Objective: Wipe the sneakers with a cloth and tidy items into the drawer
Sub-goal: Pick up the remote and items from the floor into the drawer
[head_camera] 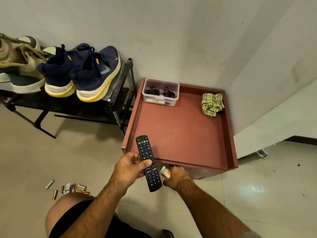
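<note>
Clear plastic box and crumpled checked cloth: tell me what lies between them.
Nothing: between clear plastic box and crumpled checked cloth, head view shows bare reddish cabinet top.

- Two navy sneakers [80, 73] on the rack [120, 93], beside one beige-and-green shoe [18, 66]
- One remote [148, 163]
- One cloth [212, 104]
- One clear box [160, 92]
- One small white tube [165, 172]
- Two hands

head view, looking down (close) on hands

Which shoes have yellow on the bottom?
The navy pair on the rack's right end; the beige-and-green pair beside them has plain white soles.
</note>
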